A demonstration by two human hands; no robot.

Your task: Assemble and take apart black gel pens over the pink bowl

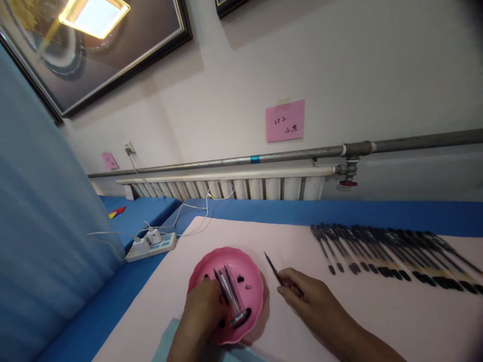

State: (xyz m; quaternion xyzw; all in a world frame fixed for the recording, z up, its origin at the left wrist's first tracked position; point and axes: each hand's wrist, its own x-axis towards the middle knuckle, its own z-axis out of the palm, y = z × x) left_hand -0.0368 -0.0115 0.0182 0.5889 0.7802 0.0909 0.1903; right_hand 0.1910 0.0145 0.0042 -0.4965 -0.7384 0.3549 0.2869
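Observation:
A pink scalloped bowl (256, 306) stands before me, holding a few clear pen barrels (231, 294) and small black and silvery pen parts (240, 278). My left hand (204, 304) reaches into the left side of this bowl, its fingers curled beside the barrels; what they grip, if anything, is hidden. Just right of the bowl, my right hand (305, 296) pinches a thin dark pen refill (272, 267) between thumb and fingers, its pointed end tilted up and to the left. Farther right lies a long row of black-capped pens (381, 251), side by side.
Pale pink paper (287, 332) covers much of the blue table (264, 208). At the left, a white power strip (151, 246) has plugs and trailing cords. A radiator (256, 188) and a metal pipe (294, 153) run along the wall behind. A blue curtain (49, 216) hangs far left.

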